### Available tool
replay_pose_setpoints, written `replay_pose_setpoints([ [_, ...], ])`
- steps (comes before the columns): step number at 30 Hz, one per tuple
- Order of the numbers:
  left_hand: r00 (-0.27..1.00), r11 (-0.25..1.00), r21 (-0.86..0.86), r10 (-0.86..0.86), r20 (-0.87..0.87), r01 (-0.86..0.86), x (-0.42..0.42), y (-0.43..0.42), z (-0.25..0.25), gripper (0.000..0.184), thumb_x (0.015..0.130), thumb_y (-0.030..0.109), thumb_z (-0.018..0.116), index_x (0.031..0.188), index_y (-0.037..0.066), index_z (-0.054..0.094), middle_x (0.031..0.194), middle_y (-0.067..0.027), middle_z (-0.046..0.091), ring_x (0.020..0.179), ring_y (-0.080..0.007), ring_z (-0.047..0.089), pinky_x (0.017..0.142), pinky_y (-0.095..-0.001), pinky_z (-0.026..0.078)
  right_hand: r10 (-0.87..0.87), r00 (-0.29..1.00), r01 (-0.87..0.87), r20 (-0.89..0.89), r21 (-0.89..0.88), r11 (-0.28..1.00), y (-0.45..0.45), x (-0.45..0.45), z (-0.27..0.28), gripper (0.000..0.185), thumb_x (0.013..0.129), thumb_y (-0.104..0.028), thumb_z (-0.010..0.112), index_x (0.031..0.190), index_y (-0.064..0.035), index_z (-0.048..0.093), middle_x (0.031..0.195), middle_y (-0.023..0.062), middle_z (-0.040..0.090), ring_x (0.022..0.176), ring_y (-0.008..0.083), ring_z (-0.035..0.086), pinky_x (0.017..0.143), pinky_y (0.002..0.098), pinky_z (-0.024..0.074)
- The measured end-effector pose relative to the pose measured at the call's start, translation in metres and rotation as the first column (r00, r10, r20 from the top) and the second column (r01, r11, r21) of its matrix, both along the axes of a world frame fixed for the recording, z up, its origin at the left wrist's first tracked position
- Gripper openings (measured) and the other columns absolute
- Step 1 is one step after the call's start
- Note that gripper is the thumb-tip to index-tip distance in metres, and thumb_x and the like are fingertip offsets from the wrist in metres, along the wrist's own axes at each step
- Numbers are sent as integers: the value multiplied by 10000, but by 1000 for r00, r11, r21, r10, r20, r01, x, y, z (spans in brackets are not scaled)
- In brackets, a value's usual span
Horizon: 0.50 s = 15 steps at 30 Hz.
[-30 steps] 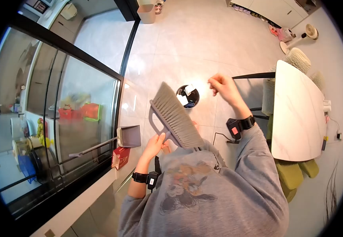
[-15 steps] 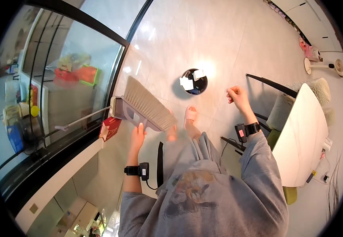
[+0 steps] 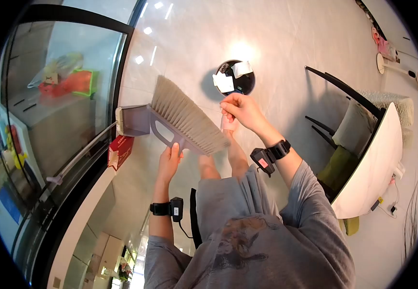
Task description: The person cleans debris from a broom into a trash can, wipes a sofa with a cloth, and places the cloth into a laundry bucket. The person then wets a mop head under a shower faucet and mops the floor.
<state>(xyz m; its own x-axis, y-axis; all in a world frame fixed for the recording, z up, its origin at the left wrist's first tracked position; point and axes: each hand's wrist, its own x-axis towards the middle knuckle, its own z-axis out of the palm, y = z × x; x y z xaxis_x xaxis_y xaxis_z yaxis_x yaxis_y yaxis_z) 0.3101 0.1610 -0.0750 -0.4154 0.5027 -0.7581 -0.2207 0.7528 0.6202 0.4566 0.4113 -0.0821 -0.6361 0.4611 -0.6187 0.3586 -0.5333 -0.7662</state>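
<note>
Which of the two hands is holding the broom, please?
The left hand: it grips the broom by its grey-purple plastic part. The right hand is away from that part, with its fingers drawn together.

Left grip (image 3: 169, 163) curled, right grip (image 3: 242, 111) half folded, the 2 held apart.
The left forearm (image 3: 161, 225) points ahead, its thumb (image 3: 175, 149) extended forward; the right forearm (image 3: 265, 134) slants inward and ahead, its fingers (image 3: 230, 116) bent.

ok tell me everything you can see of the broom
The grey plastic-looking broom has a fringe of pale grey bristles and an open loop in its frame. The bare left hand holds its base. In view, the bristles face up and right, and one end overlaps the grey boxy dustpan; contact is unclear.
</note>
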Motion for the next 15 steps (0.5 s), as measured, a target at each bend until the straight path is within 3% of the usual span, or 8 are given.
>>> replay_pose_setpoints([
  [3,996,993,-93,-80,-51,75,-6,3,-15,403,935,364,408,897,-3,570,666,-35,543,587,-106,474,552,-262,400,-17,999,17,42,15,1000,16,0,-39,118,842,-88,585,850,29,569,679,47,595,520,90,524,469,237,455],
  [5,991,990,-93,-114,-73,107,-10,3,-27,401,934,358,410,909,-7,574,670,-49,554,595,-118,490,561,-276,409,-103,976,63,191,204,977,33,18,-80,116,848,-98,580,850,18,574,664,45,592,524,91,534,474,239,465],
  [8,976,979,-107,-184,-114,172,-14,6,-45,397,934,349,414,923,-13,577,676,-78,569,603,-146,515,575,-300,422,-233,919,142,318,285,948,51,41,-117,112,847,-101,578,849,11,575,659,48,596,528,95,545,491,240,478],
  [13,955,956,-165,-266,-131,244,-15,12,-78,428,928,374,415,926,-23,577,693,-129,587,633,-218,561,610,-340,438,-264,892,104,367,400,911,57,49,-169,107,844,-100,578,868,4,591,693,50,602,560,102,559,528,240,488],
  [15,918,906,-275,-369,-147,321,-13,9,-93,470,922,413,407,931,-24,580,716,-156,604,664,-267,583,633,-362,444,-285,887,104,364,444,890,56,46,-187,95,832,-90,579,858,-1,596,678,59,612,539,114,566,523,250,483],
])
